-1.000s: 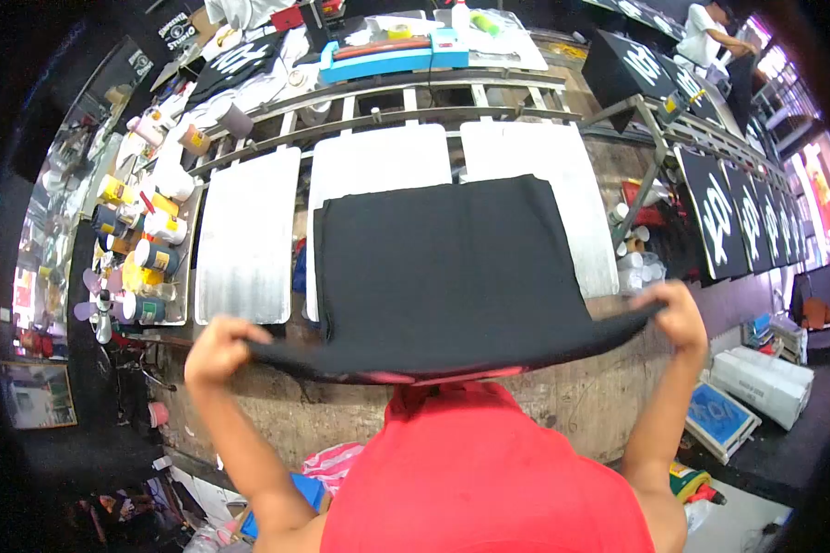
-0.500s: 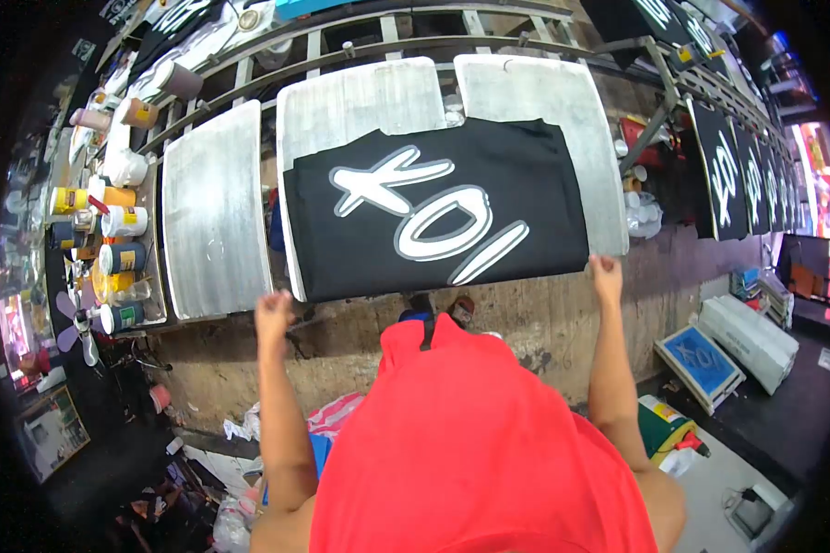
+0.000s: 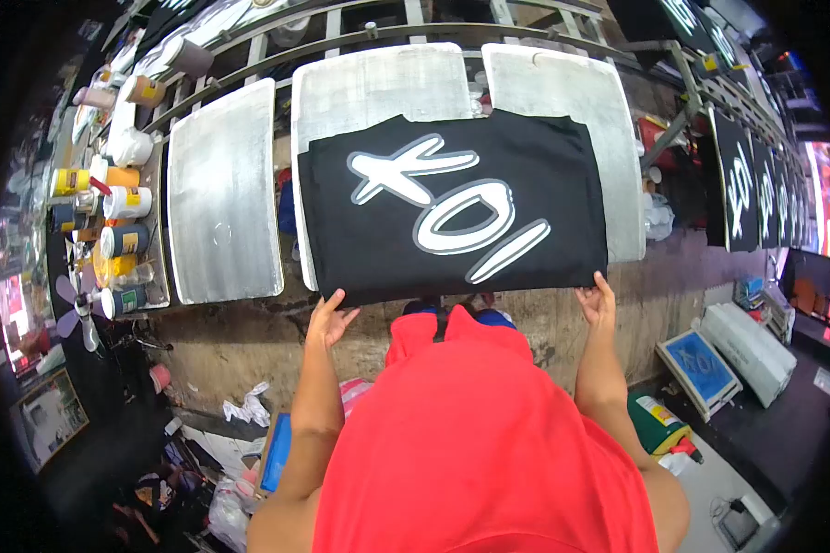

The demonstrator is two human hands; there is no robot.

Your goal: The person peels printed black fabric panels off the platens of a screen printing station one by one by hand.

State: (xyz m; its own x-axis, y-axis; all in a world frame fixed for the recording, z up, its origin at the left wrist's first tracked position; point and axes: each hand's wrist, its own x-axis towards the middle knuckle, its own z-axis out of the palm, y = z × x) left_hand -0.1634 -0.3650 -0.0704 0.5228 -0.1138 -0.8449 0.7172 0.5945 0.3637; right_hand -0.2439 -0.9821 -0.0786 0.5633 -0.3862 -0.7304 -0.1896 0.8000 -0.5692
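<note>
A black shirt [image 3: 563,198] with large white lettering edged in grey lies over two pale boards, its near edge hanging slightly past them. At its near left corner, my left hand [image 3: 330,320] has the edge by thumb and finger, the other fingers fanned out. My right hand [image 3: 597,301] grips the near right corner in the same way. The middle board [image 3: 369,83] and the right board [image 3: 563,83] show behind the shirt. A bare third board [image 3: 223,194] stands to the left. The fingertips under the cloth are hidden.
Several paint tubs [image 3: 124,203] and a small fan [image 3: 81,313] stand at the left. A metal rack [image 3: 360,39] runs behind the boards. More printed black shirts [image 3: 740,184] hang at the right, above a blue framed screen [image 3: 699,359]. A green jug [image 3: 655,424] is on the floor.
The shirt has slid slightly toward me over the boards. My hands have turned, with more fingers showing, and my left hand has come a little inward. The view has shifted slightly.
</note>
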